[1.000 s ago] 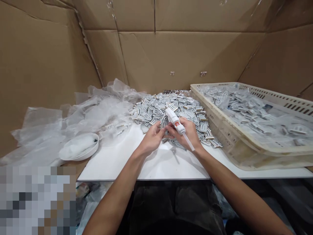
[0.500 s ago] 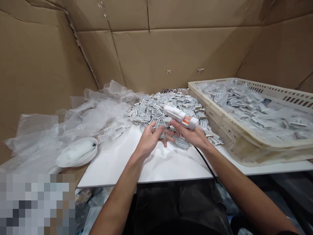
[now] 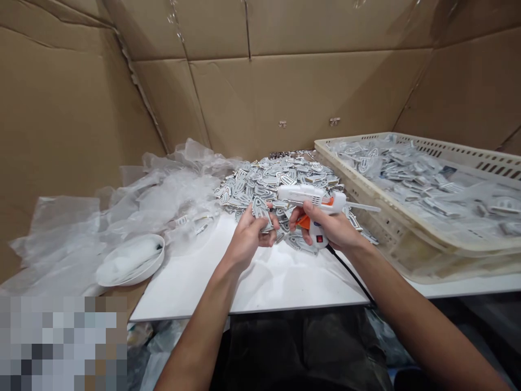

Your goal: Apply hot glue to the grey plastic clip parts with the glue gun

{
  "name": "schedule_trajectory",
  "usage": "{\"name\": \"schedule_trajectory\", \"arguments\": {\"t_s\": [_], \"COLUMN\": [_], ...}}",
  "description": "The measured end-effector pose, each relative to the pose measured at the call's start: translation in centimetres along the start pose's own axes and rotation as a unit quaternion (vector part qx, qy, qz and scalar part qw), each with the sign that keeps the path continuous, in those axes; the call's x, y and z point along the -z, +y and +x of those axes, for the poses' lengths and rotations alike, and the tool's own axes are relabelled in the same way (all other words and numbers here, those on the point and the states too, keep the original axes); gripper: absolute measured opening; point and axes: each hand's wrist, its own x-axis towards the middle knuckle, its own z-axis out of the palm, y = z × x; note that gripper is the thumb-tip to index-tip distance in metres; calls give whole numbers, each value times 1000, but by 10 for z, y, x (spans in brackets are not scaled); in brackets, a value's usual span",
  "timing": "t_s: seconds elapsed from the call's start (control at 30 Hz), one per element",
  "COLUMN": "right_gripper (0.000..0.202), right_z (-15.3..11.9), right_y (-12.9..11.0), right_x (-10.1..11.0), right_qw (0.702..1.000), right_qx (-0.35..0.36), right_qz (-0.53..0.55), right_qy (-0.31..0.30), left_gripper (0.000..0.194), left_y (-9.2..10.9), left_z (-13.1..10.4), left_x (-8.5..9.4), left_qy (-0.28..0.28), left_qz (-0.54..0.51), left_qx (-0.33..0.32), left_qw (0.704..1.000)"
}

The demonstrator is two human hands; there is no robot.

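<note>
My left hand (image 3: pixel 251 234) is closed on a flat grey-and-white cutout piece (image 3: pixel 261 212), shaped with a pointed end, held between thumb and fingers. In my right hand (image 3: pixel 328 225) is a white hot glue gun (image 3: pixel 301 194) with an orange trigger. Its nozzle points left, above and a little right of the piece, apart from it. A clear glue stick (image 3: pixel 366 207) juts from the back of the gun, and a black cord (image 3: pixel 350 271) hangs from its handle. Behind both hands lies a heap of similar cutout pieces (image 3: pixel 252 176) on the white tabletop (image 3: pixel 191 282).
On the right stands a cream plastic crate (image 3: pixel 386 233) holding many bagged pieces. Clear plastic bags (image 3: pixel 163 184) pile up at the left, beside a white bowl (image 3: pixel 157 263) with whitish contents. Cardboard walls (image 3: pixel 325 81) enclose the back and sides.
The glue gun has turned so its side, trigger and handle show, its nozzle now nearly level. My left hand has tilted the piece and drawn its fingers in around it.
</note>
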Motion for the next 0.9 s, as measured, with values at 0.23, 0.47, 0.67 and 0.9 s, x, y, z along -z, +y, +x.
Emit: {"name": "schedule_trajectory", "arguments": {"t_s": [0.23,0.47,0.67,0.9], "right_gripper": [56,60,60,49], "right_z": [2,-1,-3,-12], "right_y": [3,3,-1,-5], "right_x": [1,4,4,19], "right_qw": [999,999,1000,994], "right_qx": [-11,-26,-26,56], "right_qz": [33,25,-10,-88], "right_qy": [-6,-5,-5,-35], "left_gripper": [41,55,36,42], "left_y": [6,6,13,11], "left_z": [-1,0,-6,-8], "left_x": [2,8,6,8], "left_qy": [-14,-45,-62,-90], "left_qz": [-53,-140,-177,-213], "left_qx": [27,62,44,8], "left_qw": [998,987,981,973]}}
